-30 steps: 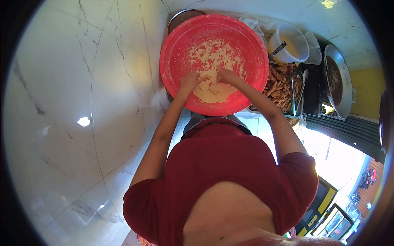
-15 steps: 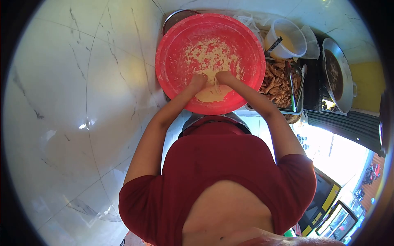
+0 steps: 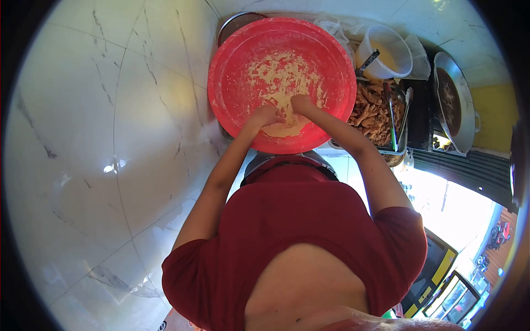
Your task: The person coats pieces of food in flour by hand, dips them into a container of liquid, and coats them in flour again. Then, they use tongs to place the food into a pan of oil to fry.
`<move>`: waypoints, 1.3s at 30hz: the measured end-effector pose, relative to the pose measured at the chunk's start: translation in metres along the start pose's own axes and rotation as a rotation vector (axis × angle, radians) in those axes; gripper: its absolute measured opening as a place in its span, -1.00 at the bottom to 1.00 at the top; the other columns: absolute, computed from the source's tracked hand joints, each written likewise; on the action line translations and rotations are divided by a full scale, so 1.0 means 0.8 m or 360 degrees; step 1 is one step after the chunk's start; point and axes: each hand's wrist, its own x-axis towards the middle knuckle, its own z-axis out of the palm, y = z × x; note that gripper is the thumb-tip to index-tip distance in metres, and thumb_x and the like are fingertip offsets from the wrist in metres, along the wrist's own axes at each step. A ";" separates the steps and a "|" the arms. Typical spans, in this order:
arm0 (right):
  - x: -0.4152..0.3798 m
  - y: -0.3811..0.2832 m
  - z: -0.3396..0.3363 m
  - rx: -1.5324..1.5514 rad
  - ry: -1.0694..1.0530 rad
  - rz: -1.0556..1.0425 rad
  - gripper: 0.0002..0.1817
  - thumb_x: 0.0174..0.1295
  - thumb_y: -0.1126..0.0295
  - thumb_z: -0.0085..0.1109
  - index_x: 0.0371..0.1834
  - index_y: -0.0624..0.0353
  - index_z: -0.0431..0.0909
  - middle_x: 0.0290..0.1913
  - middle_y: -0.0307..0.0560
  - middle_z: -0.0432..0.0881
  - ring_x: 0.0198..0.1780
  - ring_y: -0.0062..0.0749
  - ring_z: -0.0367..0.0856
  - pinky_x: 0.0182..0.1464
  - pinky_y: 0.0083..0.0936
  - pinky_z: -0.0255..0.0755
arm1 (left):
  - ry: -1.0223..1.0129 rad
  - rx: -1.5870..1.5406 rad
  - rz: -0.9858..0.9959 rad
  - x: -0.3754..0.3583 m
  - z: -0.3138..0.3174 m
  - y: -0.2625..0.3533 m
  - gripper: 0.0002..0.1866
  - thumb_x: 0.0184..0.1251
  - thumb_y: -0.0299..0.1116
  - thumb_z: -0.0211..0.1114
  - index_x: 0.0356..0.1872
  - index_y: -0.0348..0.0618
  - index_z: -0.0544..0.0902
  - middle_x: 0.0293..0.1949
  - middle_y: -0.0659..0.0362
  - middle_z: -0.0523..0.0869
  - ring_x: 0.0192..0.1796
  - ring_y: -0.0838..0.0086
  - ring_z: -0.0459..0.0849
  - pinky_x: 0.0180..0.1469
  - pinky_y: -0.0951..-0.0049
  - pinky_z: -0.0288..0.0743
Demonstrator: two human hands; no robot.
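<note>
A large red plastic basin (image 3: 232, 71) holds crumbly, cream-coloured flour (image 3: 279, 71). A smoother pale patch of it lies at the near side, under my hands. My left hand (image 3: 268, 115) is bent over this patch, fingers curled in toward the middle. Close to its right, my right hand (image 3: 301, 103) is closed, its fingers turned down into the flour. The two hands are slightly apart. Whatever is between the fingers of either hand is hidden from above.
Right of the basin, a tray of brown fried pieces (image 3: 372, 113) has tongs (image 3: 393, 118) lying across it. Behind it stands a clear tub (image 3: 406, 58) with yellowish contents. Farther right is a wide pan (image 3: 468, 105) of dark liquid. A tiled wall (image 3: 83, 138) rises at left.
My left hand has shifted slightly down and toward the middle, its fingers now showing more. The right hand has stayed almost in place.
</note>
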 end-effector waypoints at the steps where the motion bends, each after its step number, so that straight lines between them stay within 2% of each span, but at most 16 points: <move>1: 0.015 0.010 0.007 0.0029 0.0039 0.0040 -0.65 -0.07 0.27 0.34 -0.21 0.18 0.62 -0.18 0.04 0.66 -0.11 -0.11 0.65 -0.19 -0.21 0.54 | 0.0131 -0.0081 0.0019 -0.011 -0.006 -0.005 -0.64 0.05 0.00 0.32 -0.22 0.01 0.65 -0.26 0.11 0.69 -0.13 0.21 0.64 -0.11 0.20 0.45; 4: 0.012 0.017 0.002 0.0059 0.0222 0.0009 -0.66 -0.10 0.28 0.37 -0.24 0.15 0.62 -0.17 0.05 0.64 -0.11 -0.10 0.64 -0.19 -0.21 0.54 | 0.0780 -0.0171 0.0160 -0.065 -0.034 -0.003 -0.66 0.18 -0.06 0.24 -0.20 -0.10 0.65 -0.16 0.10 0.67 -0.07 0.21 0.60 0.04 0.30 0.39; 5: 0.000 0.017 -0.009 0.0060 0.0296 -0.0028 -0.68 -0.11 0.29 0.37 -0.25 0.14 0.62 -0.17 0.06 0.63 -0.11 -0.09 0.63 -0.18 -0.22 0.53 | 0.0866 -0.0172 0.0122 -0.081 -0.046 0.001 -0.67 0.20 -0.08 0.23 -0.18 -0.11 0.64 -0.15 0.09 0.67 -0.07 0.22 0.60 0.04 0.29 0.38; 8: -0.049 0.009 -0.037 0.0307 0.0209 -0.0944 -0.73 -0.09 0.32 0.33 -0.28 0.13 0.62 -0.15 0.07 0.59 -0.14 -0.08 0.62 -0.17 -0.20 0.51 | 0.1110 -0.0167 0.0045 -0.110 -0.060 0.000 -0.68 0.23 -0.12 0.20 -0.15 -0.13 0.63 -0.16 0.09 0.67 -0.07 0.23 0.61 0.05 0.24 0.36; 10: -0.048 -0.006 -0.019 0.0059 0.0035 -0.0822 -0.74 -0.08 0.31 0.32 -0.28 0.11 0.62 -0.12 0.05 0.58 -0.17 -0.07 0.60 -0.16 -0.19 0.48 | 0.1262 -0.0157 0.0044 -0.115 -0.051 -0.013 -0.68 0.23 -0.12 0.20 -0.14 -0.12 0.62 -0.18 0.10 0.68 -0.09 0.26 0.62 0.05 0.22 0.34; 11: -0.043 -0.013 -0.007 -0.0067 -0.0048 -0.0763 -0.74 -0.07 0.30 0.31 -0.27 0.10 0.63 -0.10 0.04 0.57 -0.18 -0.06 0.59 -0.15 -0.19 0.47 | 0.1277 -0.0143 0.0027 -0.117 -0.048 -0.012 -0.68 0.22 -0.12 0.21 -0.14 -0.12 0.62 -0.21 0.11 0.69 -0.12 0.26 0.63 0.03 0.23 0.35; 14: -0.029 -0.021 0.029 -0.0162 -0.0064 -0.0894 -0.73 -0.06 0.25 0.31 -0.29 0.12 0.64 -0.18 0.01 0.61 -0.21 -0.07 0.59 -0.17 -0.20 0.46 | 0.1319 -0.0158 -0.0039 -0.117 -0.043 -0.004 -0.68 0.21 -0.11 0.22 -0.16 -0.10 0.63 -0.27 0.12 0.69 -0.18 0.26 0.63 -0.01 0.25 0.38; 17: 0.006 -0.023 0.055 -0.0212 -0.0493 -0.1059 -0.75 -0.04 0.25 0.28 -0.31 0.12 0.65 -0.27 0.04 0.63 -0.18 -0.09 0.59 -0.18 -0.23 0.46 | 0.1347 -0.0226 -0.0120 -0.115 -0.046 -0.002 -0.68 0.18 -0.09 0.22 -0.19 -0.09 0.63 -0.30 0.13 0.69 -0.20 0.24 0.62 -0.03 0.27 0.38; 20: 0.004 -0.003 0.032 0.0493 -0.0662 -0.1025 -0.79 -0.01 0.27 0.24 -0.36 0.13 0.66 -0.34 0.09 0.63 -0.18 -0.11 0.61 -0.19 -0.24 0.48 | 0.1350 -0.0175 -0.0141 -0.112 -0.043 -0.008 -0.68 0.18 -0.08 0.23 -0.21 -0.09 0.63 -0.30 0.13 0.69 -0.20 0.25 0.63 -0.03 0.28 0.38; 23: -0.013 -0.003 0.013 0.0251 -0.0131 -0.0624 -0.80 -0.01 0.28 0.24 -0.37 0.14 0.66 -0.31 0.09 0.63 -0.19 -0.11 0.61 -0.22 -0.22 0.48 | 0.1340 -0.0187 -0.0099 -0.114 -0.042 -0.008 -0.68 0.17 -0.08 0.23 -0.22 -0.09 0.64 -0.31 0.14 0.69 -0.21 0.26 0.63 -0.04 0.29 0.38; 26: 0.001 0.002 0.029 0.0030 0.0501 -0.0343 -0.76 -0.04 0.24 0.27 -0.38 0.16 0.66 -0.27 0.10 0.64 -0.19 -0.09 0.62 -0.22 -0.21 0.49 | 0.1332 -0.0205 -0.0070 -0.114 -0.043 -0.007 -0.69 0.18 -0.09 0.22 -0.22 -0.08 0.64 -0.33 0.15 0.69 -0.22 0.27 0.63 -0.04 0.29 0.38; 29: 0.004 0.000 0.028 0.0227 0.0431 -0.0490 -0.63 -0.07 0.16 0.32 -0.33 0.26 0.62 -0.32 0.14 0.63 -0.19 -0.03 0.62 -0.23 -0.19 0.52 | 0.1316 -0.0198 -0.0086 -0.111 -0.040 -0.010 -0.70 0.18 -0.09 0.22 -0.22 -0.07 0.64 -0.34 0.17 0.68 -0.22 0.29 0.63 -0.04 0.28 0.38; 32: -0.037 -0.031 -0.007 0.0166 -0.0051 -0.0615 -0.62 -0.05 0.12 0.31 -0.38 0.27 0.63 -0.25 0.18 0.62 -0.19 0.00 0.61 -0.17 -0.21 0.50 | 0.1314 -0.0171 -0.0093 -0.110 -0.039 -0.011 -0.71 0.18 -0.09 0.22 -0.23 -0.06 0.64 -0.36 0.18 0.68 -0.23 0.30 0.63 -0.04 0.28 0.37; 35: -0.027 -0.041 0.039 0.0077 -0.0069 -0.0759 -0.57 -0.03 0.08 0.29 -0.30 0.28 0.62 -0.26 0.13 0.64 -0.20 0.00 0.62 -0.21 -0.22 0.51 | 0.1313 -0.0171 -0.0084 -0.112 -0.041 -0.008 -0.71 0.18 -0.09 0.22 -0.24 -0.05 0.64 -0.37 0.19 0.68 -0.23 0.31 0.63 -0.04 0.29 0.37; 39: -0.018 -0.050 0.052 0.0019 -0.0314 -0.0863 -0.62 0.00 0.12 0.26 -0.33 0.27 0.63 -0.34 0.10 0.65 -0.32 -0.07 0.64 -0.29 -0.25 0.50 | 0.1317 -0.0145 -0.0091 -0.115 -0.043 -0.004 -0.72 0.16 -0.10 0.23 -0.24 -0.04 0.64 -0.37 0.20 0.68 -0.23 0.32 0.63 -0.05 0.29 0.37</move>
